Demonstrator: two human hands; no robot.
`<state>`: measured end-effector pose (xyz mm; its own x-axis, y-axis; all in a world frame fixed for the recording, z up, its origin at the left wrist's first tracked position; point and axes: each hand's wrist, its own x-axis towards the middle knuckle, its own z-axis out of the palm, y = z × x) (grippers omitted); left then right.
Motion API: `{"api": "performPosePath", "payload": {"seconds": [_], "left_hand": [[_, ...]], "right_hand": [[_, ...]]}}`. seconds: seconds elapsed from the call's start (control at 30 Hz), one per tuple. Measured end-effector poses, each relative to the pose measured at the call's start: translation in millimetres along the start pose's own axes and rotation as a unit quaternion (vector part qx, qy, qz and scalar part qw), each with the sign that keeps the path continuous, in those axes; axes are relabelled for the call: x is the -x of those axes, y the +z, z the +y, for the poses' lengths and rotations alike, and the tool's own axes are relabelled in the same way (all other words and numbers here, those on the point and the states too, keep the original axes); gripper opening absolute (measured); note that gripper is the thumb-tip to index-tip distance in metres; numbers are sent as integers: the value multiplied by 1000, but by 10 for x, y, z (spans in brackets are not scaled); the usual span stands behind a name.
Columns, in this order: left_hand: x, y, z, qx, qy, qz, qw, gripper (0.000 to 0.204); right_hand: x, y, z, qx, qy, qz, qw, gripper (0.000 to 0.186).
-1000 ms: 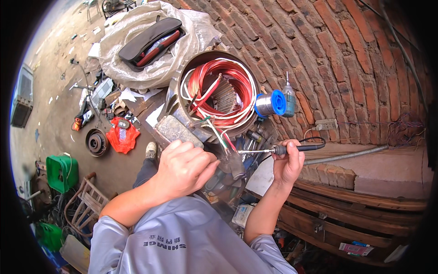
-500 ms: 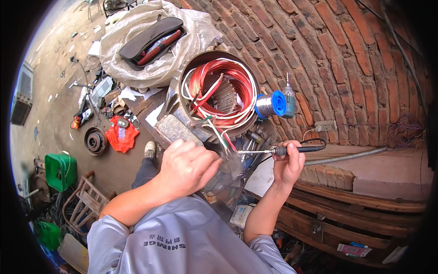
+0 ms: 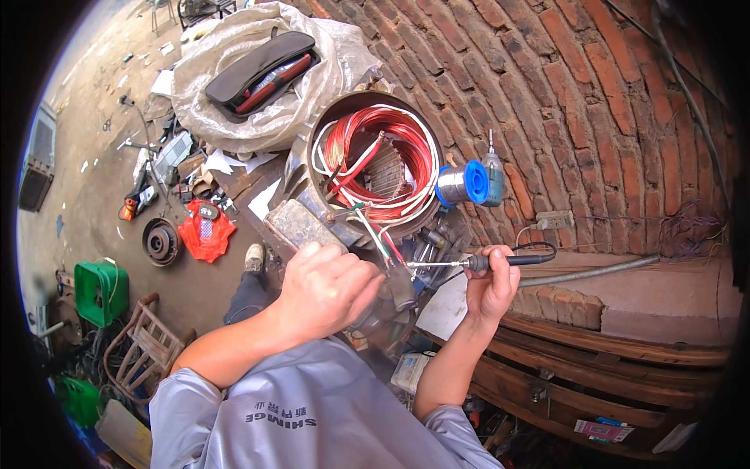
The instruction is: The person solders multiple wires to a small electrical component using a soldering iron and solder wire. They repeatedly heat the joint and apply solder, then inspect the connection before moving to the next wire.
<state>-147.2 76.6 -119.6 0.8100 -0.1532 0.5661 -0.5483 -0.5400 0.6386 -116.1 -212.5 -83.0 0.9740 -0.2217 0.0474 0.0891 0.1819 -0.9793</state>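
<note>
My right hand (image 3: 492,289) grips a soldering iron (image 3: 534,259) by its dark handle. The iron's metal shaft points left, and its tip is at or very close to the ends of the red and white wire leads (image 3: 388,246). To the left of those leads my left hand (image 3: 332,288) is closed in a fist; whatever its fingers pinch is hidden. Beyond both hands stands a round motor housing (image 3: 319,129) with a coil of red enamelled winding wire (image 3: 349,134) inside, tied with white sleeving. A blue-ended spool of solder wire (image 3: 451,185) rests against the housing's right side.
A greyish block-shaped box (image 3: 303,224) sits just beyond my left hand. A bottle with a thin nozzle (image 3: 494,178) stands by the brick wall (image 3: 578,117). At the far left lies a white sack (image 3: 191,98) bearing a dark tool pouch (image 3: 258,72). Wooden boards (image 3: 578,359) run along the right.
Both hands keep almost the same pose. The soldering iron has shifted very slightly, its tip staying by the lead ends. The view has moved a little.
</note>
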Motion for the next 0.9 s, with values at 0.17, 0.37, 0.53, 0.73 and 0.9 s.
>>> {"api": "performPosePath", "payload": {"seconds": [0.17, 0.37, 0.53, 0.73, 0.9], "left_hand": [[-4, -1, -6, -1, 2, -2, 1000, 16], [-6, 55, 7, -6, 2, 10, 1000, 16], [-4, 76, 12, -10, 7, 6, 1000, 16], [15, 16, -15, 20, 28, -5, 999, 17], [18, -169, -97, 80, 49, -47, 994, 20]], "right_hand": [[12, 20, -8, 3, 2, 6, 1000, 18], [19, 43, -14, 4, 0, 15, 1000, 18], [10, 43, -6, 8, -2, 25, 1000, 18], [7, 14, -9, 3, -1, 3, 1000, 19], [3, 25, 2, 11, -3, 15, 1000, 20]]}}
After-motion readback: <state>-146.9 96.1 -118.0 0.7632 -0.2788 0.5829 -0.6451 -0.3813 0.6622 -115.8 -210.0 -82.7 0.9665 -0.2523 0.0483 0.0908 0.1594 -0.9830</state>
